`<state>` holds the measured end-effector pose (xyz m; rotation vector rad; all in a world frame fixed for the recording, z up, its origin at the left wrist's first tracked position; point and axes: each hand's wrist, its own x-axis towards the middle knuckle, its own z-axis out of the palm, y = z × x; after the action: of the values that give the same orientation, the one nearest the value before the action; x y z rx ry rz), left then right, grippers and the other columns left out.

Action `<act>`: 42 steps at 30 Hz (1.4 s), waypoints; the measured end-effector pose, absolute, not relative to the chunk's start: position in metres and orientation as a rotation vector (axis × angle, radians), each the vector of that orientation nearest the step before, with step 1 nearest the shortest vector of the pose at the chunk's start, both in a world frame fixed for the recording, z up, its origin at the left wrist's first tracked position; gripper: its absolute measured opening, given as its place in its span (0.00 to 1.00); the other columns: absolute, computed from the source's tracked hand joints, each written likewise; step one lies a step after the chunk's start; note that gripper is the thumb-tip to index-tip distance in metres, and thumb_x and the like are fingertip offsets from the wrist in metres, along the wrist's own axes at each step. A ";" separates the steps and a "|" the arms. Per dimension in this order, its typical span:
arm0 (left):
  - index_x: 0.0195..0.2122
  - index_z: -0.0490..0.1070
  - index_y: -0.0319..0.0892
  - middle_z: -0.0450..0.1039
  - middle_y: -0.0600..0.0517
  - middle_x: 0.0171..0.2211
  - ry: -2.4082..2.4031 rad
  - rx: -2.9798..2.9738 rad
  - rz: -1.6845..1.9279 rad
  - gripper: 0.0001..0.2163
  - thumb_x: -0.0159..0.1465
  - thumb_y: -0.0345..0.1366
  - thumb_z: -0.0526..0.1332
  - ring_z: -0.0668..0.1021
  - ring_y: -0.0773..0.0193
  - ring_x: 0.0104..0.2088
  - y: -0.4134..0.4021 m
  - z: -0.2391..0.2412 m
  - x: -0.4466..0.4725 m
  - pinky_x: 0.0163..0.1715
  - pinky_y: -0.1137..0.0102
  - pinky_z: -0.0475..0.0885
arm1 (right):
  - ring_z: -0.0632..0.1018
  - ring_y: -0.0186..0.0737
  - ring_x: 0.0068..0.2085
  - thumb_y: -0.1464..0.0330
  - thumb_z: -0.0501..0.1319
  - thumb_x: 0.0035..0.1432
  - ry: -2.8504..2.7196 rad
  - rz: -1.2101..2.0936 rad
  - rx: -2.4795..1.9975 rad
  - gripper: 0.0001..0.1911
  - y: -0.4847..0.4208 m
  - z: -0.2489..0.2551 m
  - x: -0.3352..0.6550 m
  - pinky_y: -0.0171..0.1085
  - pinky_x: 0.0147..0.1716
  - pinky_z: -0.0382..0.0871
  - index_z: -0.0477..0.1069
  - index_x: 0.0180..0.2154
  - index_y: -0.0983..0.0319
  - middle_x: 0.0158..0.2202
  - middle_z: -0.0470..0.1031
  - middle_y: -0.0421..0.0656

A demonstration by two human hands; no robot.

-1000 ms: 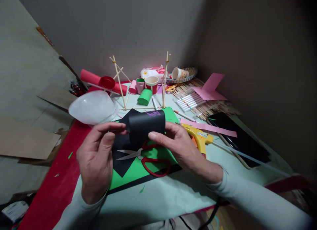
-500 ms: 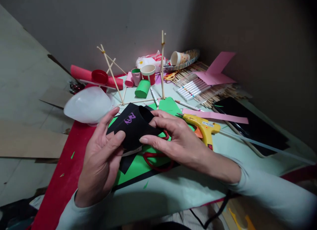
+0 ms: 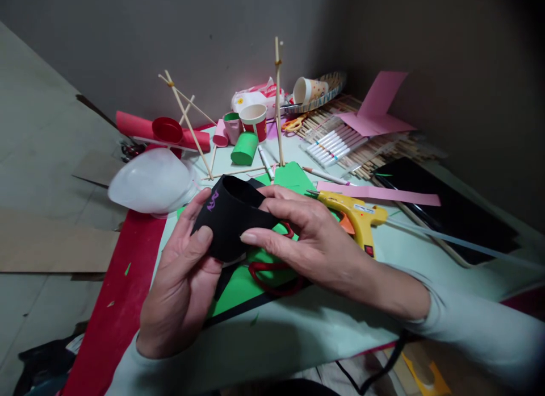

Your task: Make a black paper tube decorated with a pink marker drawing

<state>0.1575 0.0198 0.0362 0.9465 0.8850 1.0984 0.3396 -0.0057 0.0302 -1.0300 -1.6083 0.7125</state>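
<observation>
Both hands hold a black paper tube (image 3: 232,228) with purple marks on its left side, its open end tilted up and showing a dark inside. My left hand (image 3: 183,282) grips the tube's left side, thumb in front and fingers behind. My right hand (image 3: 306,231) pinches a loose flap at the right edge between thumb and fingers. Below the tube, red-handled scissors (image 3: 272,279) lie on green paper (image 3: 232,296), their blades mostly hidden. A yellow hot glue gun (image 3: 351,205) rests just beyond my right hand, a clear glue stick sticking out of its back.
Bamboo sticks tied into a frame (image 3: 279,112) stand behind the hands. A green paper roll (image 3: 244,149), a red paper cup (image 3: 254,123) and a white translucent bulb-shaped piece (image 3: 151,180) are around it. At right lie markers (image 3: 336,146), a pink strip (image 3: 383,195) and a black tablet (image 3: 447,214).
The black paper has been turned and curled into a rounder tube, its opening now facing up more. The purple marks have shifted left. The camera view has moved slightly.
</observation>
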 end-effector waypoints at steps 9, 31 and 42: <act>0.63 0.68 0.49 0.73 0.46 0.65 0.880 1.002 1.094 0.30 0.59 0.31 0.72 0.70 0.43 0.68 0.020 0.032 0.162 0.63 0.55 0.73 | 0.78 0.40 0.48 0.68 0.68 0.65 -1.626 0.679 -1.057 0.08 -0.006 0.028 0.338 0.38 0.48 0.71 0.74 0.32 0.62 0.45 0.77 0.46; 0.64 0.63 0.46 0.84 0.50 0.40 0.837 1.176 1.251 0.35 0.56 0.29 0.75 0.86 0.55 0.42 0.024 0.030 0.159 0.45 0.64 0.83 | 0.70 0.31 0.29 0.68 0.68 0.61 -1.430 0.817 -1.160 0.06 -0.007 0.030 0.336 0.34 0.32 0.64 0.75 0.32 0.62 0.28 0.74 0.36; 0.49 0.78 0.46 0.81 0.52 0.39 1.002 1.171 1.504 0.16 0.60 0.38 0.72 0.80 0.61 0.41 0.039 0.035 0.145 0.46 0.68 0.75 | 0.67 0.32 0.31 0.59 0.74 0.53 -0.865 1.209 -1.040 0.14 0.002 0.011 0.337 0.33 0.33 0.61 0.75 0.32 0.61 0.29 0.68 0.35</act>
<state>0.1447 0.0393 0.0355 1.1707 1.0018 1.5038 0.3373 0.0024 0.0109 -1.0405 -0.8647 1.2089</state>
